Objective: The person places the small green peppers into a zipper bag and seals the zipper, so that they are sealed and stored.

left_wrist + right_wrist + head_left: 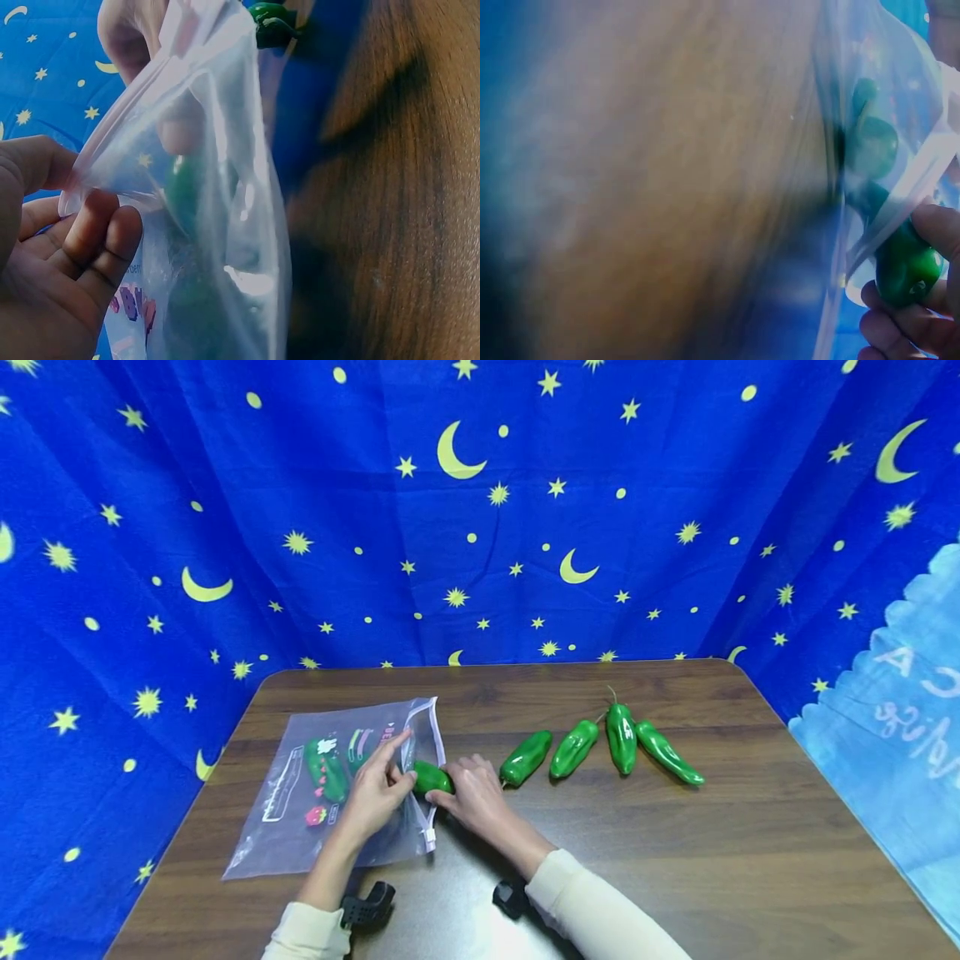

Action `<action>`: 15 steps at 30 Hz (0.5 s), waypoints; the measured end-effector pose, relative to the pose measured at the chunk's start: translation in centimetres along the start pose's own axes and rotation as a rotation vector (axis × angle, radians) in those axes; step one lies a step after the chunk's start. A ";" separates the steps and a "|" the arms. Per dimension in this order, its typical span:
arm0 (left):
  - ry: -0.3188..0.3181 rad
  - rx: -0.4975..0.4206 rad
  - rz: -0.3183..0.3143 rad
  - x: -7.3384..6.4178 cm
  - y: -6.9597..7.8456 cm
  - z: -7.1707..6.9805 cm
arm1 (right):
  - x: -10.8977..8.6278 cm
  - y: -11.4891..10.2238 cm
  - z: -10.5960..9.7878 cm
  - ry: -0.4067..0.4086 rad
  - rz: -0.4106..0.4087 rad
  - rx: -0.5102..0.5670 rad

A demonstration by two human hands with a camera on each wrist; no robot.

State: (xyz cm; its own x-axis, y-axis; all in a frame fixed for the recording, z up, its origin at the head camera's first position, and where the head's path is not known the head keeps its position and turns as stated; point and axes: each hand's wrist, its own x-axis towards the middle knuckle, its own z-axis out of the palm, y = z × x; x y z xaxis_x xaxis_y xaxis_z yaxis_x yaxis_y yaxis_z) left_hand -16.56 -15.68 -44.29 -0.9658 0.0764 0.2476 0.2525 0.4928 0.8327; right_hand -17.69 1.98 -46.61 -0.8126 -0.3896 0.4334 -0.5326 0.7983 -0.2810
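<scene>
Cream sleeves (600, 902), nearest the head camera, reach in from the bottom edge. Behind everything hangs a deep blue backdrop (375, 527) printed with yellow moons, stars and dots. Before it stands a brown wood-grain table (675, 877), and at the far right hangs a pale blue cloth (900, 693) with a scalloped edge and white lettering.

On the table's left half lies a clear zip bag (300, 852), its mouth turned to the right; it carries a red strawberry and other coloured prints. The right hand (476, 789) is at that mouth, thumb and fingers closed around a green pepper. The left hand (378, 785) lies across the bag, its thumb and fingers pinching the edge of the mouth and lifting the film, with no pepper in its grasp. Black wrist devices (367, 906) sit below both hands.

The gripped pepper (432, 778) is partly inside the mouth, its near end out in the right hand. More green peppers (326, 772) show through the film deeper in; how many cannot be told. Four loose peppers (574, 749) lie in a row to the right of the bag: the leftmost is just beside the right hand, and the rightmost, a slim one, slants down to the right. Smallest is the white slider (430, 839) at the near end of the bag's zip.
</scene>
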 end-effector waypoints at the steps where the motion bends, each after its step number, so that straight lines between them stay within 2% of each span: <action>1: 0.003 -0.002 0.000 0.0 0.0 0.0 | 0.2 -0.1 0.1 -0.004 0.002 -0.012; 8: 0.010 0.002 -0.014 -0.1 0.3 -0.1 | 0.8 -0.2 0.9 -0.006 0.004 -0.095; 15: 0.009 0.000 -0.030 -0.2 0.4 -0.2 | 1.2 -0.5 1.4 -0.033 -0.002 -0.087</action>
State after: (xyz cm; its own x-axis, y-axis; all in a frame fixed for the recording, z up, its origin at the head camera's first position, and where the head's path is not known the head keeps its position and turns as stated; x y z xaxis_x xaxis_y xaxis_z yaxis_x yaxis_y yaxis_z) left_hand -16.28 -15.63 -43.88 -0.9724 0.0541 0.2269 0.2235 0.4946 0.8399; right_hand -18.80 0.48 -47.17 -0.8197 -0.4050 0.4049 -0.5129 0.8338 -0.2044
